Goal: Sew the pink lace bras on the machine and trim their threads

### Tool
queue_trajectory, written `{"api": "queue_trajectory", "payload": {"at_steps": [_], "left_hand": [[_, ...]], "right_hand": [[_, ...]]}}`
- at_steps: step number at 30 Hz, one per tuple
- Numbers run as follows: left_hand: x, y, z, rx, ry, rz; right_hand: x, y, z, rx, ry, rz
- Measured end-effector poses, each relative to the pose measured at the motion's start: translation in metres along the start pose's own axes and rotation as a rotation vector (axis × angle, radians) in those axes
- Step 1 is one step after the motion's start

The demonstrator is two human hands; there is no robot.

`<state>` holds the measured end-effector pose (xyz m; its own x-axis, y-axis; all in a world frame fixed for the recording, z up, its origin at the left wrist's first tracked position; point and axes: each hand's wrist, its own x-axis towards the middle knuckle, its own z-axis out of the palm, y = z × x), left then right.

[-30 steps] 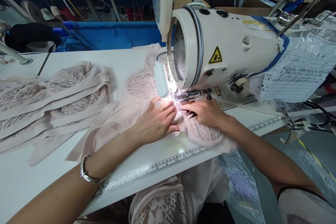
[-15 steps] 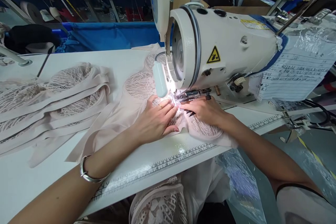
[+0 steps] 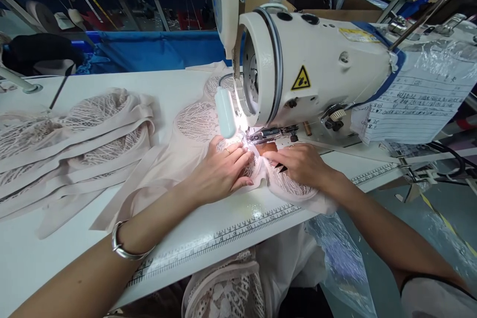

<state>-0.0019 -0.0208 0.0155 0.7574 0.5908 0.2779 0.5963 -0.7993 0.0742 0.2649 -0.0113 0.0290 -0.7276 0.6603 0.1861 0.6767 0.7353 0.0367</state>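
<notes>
A pale pink lace bra (image 3: pixel 197 121) lies spread under the presser foot (image 3: pixel 266 135) of a white sewing machine (image 3: pixel 320 64). My left hand (image 3: pixel 223 166) rests flat on the lace left of the needle area, fingers stretched out and pressing the fabric. To the right of the foot, my right hand (image 3: pixel 303 163) is curled over the other lace cup (image 3: pixel 288 184). Two dark pointed tips of what look like thread snips (image 3: pixel 281 167) stick out from under its fingers; the rest is hidden in the palm. A small lamp (image 3: pixel 225 112) lights the stitching spot.
More lace bras (image 3: pixel 108 124) lie piled on the table's left. A printed ruler (image 3: pixel 246 231) runs along the front edge. Another lace piece (image 3: pixel 227 283) is on my lap, beside a clear plastic bag (image 3: pixel 343 258). A handwritten sheet (image 3: pixel 421 94) hangs at the machine's right.
My right hand has drawn back to the right, away from the presser foot, and the dark tips have moved with it. My left hand stays in place on the lace.
</notes>
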Motion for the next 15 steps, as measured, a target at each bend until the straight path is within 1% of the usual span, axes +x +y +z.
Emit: {"api": "queue_trajectory", "payload": {"at_steps": [2,3,5,9,15], "left_hand": [[0.000,0.000,-0.001,0.016,-0.001,0.006],[0.000,0.000,-0.002,0.026,0.004,0.005],[0.001,0.000,-0.002,0.034,0.016,0.002],[0.000,0.001,0.000,0.020,-0.004,-0.014],[0.003,-0.001,-0.005,0.024,-0.060,-0.069]], "right_hand": [[-0.001,0.001,0.004,-0.007,0.084,-0.099],[-0.001,0.001,0.006,-0.009,0.109,-0.122],[0.001,0.002,0.008,-0.007,0.125,-0.116],[0.009,0.001,0.006,0.033,0.062,-0.055],[0.021,-0.001,-0.001,0.111,-0.070,0.103]]}}
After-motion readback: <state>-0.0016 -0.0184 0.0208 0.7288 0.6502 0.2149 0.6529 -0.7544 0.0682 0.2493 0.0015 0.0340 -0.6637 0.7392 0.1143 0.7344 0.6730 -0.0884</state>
